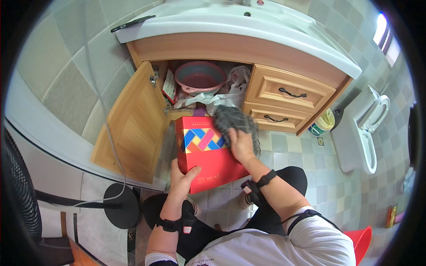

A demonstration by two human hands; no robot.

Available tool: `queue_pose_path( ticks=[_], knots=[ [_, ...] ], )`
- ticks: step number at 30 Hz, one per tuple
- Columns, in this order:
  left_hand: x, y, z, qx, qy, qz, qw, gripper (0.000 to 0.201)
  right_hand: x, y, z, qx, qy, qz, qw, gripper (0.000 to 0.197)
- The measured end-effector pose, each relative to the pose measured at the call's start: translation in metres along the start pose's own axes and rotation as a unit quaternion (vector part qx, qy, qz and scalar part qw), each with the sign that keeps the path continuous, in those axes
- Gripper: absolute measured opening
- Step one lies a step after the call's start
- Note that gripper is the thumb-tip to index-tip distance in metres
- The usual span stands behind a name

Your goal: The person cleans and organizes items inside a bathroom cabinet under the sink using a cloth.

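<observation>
The left hand (181,178) grips the lower left corner of the red box (208,174), its thumb laid over the patterned face and the fingers around the side. The right hand (242,145) has its fingers closed over a bunched grey cloth (233,120) that covers the box's upper right part. The box sits between the two hands, tilted; whether its far edge rests on anything is hard to tell from above.

For a good wipe, the left hand should brace firmly against the right hand's push, without denting the corner. Long, even strokes with the cloth spread flatter would probably serve best, with light pressure over the coloured panel. The open cabinet door (128,126), just beyond the left hand, calls for care when the box is turned.
</observation>
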State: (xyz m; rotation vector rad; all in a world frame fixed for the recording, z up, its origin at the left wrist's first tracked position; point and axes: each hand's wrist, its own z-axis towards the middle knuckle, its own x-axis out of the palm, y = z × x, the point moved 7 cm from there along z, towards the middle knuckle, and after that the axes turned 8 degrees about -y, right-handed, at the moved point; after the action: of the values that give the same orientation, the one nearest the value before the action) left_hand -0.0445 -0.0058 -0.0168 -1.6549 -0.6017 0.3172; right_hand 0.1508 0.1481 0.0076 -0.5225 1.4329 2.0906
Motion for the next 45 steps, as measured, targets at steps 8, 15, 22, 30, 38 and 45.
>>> queue_pose_path(
  ticks=[8, 15, 22, 30, 38, 45],
  knots=[
    [0.001, -0.004, 0.012, 0.115, 0.016, 0.105, 0.988, 0.058, 0.014, 0.07, -0.08, -0.232, 0.034, 0.136, 0.962, 0.038],
    [0.015, -0.013, 0.004, 0.085, 0.065, 0.087, 0.99, 0.057, 0.007, 0.094, -0.024, -0.28, 0.055, 0.073, 0.956, 0.041],
    [0.03, -0.071, -0.029, 0.207, 0.092, 0.258, 0.939, 0.072, -0.037, -0.014, 0.062, 0.099, 0.128, 0.241, 0.957, 0.046],
    [0.033, -0.072, -0.033, 0.206, 0.083, 0.405, 0.887, 0.077, -0.075, 0.091, 0.011, -0.162, 0.034, 0.316, 0.934, 0.036],
    [0.003, -0.064, -0.035, 0.175, 0.062, 0.187, 0.965, 0.077, -0.073, 0.06, 0.034, -0.124, 0.114, 0.222, 0.96, 0.033],
    [-0.014, -0.074, -0.042, 0.125, 0.058, 0.107, 0.985, 0.078, -0.044, -0.088, 0.031, 0.091, 0.067, 0.269, 0.957, 0.042]
  ],
)
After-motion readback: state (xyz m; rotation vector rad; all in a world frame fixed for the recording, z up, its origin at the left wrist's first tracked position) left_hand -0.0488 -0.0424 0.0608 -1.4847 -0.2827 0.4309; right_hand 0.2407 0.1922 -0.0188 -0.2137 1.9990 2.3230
